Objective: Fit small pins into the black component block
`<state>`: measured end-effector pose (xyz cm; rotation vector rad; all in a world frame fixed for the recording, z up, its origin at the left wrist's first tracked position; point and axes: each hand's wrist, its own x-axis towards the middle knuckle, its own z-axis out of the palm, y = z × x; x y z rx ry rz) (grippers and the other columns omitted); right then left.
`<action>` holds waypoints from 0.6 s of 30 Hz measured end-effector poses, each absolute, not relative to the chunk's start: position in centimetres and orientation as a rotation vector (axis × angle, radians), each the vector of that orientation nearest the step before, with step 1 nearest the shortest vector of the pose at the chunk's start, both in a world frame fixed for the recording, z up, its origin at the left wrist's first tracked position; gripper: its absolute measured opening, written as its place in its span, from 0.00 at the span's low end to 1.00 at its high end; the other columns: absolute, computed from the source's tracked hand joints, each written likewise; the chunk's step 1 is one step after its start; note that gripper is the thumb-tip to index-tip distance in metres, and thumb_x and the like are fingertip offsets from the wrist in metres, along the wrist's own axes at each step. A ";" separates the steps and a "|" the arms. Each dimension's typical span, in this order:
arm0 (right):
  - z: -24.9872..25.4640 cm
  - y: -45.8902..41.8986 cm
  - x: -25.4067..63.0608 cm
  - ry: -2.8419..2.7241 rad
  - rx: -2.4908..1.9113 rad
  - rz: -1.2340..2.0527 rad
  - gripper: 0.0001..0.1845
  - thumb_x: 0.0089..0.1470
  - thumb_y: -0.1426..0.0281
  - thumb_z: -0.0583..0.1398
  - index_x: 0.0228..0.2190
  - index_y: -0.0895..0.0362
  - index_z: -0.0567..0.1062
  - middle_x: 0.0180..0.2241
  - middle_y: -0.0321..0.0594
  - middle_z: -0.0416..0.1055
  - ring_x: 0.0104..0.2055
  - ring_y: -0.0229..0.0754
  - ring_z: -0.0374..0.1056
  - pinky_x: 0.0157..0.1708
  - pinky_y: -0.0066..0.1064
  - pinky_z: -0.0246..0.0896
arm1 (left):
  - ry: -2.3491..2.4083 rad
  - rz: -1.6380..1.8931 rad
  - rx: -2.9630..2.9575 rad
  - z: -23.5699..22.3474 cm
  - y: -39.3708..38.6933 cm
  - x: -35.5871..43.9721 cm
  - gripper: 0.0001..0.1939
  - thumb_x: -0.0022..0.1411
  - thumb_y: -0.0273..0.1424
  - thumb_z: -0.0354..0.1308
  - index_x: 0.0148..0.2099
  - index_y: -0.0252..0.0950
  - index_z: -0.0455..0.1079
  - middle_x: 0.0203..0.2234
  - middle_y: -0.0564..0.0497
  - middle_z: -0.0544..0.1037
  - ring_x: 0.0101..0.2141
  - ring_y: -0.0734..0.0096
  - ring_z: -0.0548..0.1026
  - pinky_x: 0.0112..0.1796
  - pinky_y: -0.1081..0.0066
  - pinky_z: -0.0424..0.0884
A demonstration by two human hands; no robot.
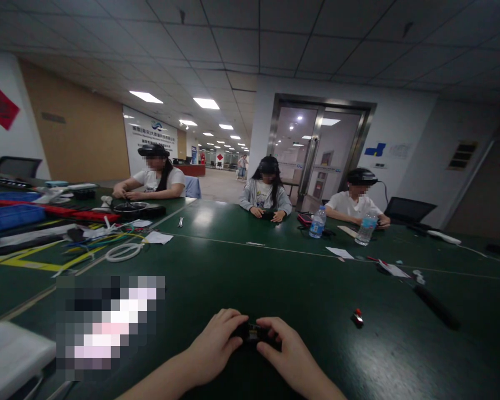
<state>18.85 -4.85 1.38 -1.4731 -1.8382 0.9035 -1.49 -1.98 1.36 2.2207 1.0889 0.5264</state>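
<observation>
My left hand (214, 347) and my right hand (289, 355) meet low in the middle of the head view, over the dark green table (250, 278). Both have their fingers curled round a small black part (252, 332) held between them. Its shape is mostly hidden by my fingers. A small red and black piece (357, 317) lies on the table to the right of my right hand, apart from it.
Three people wearing head cameras sit across the table, hands busy. Two water bottles (317, 222) stand near the far right. Cables, a white cable coil (123, 252), blue trays (8, 216) and red tools crowd the left. A white box (12, 355) lies at the near left corner.
</observation>
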 end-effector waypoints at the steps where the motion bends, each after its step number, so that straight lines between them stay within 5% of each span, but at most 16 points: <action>1: 1.4 -4.9 18.8 -1.838 -1.472 0.906 0.19 0.44 0.69 0.58 0.42 0.49 0.71 0.40 0.36 0.69 0.40 0.42 0.64 0.39 0.32 0.57 | 1.091 0.527 2.224 1.4 -2.0 -1.5 0.21 0.58 0.27 0.48 0.54 0.43 0.60 0.49 0.50 0.65 0.49 0.65 0.62 0.51 0.65 0.58; 18: 0.9 -4.7 18.9 -1.834 -1.488 0.906 0.17 0.45 0.69 0.58 0.41 0.51 0.71 0.38 0.36 0.69 0.40 0.41 0.64 0.39 0.30 0.57 | 1.094 0.556 2.241 0.4 -1.7 -1.5 0.20 0.60 0.26 0.45 0.54 0.42 0.60 0.51 0.51 0.65 0.50 0.66 0.62 0.52 0.64 0.57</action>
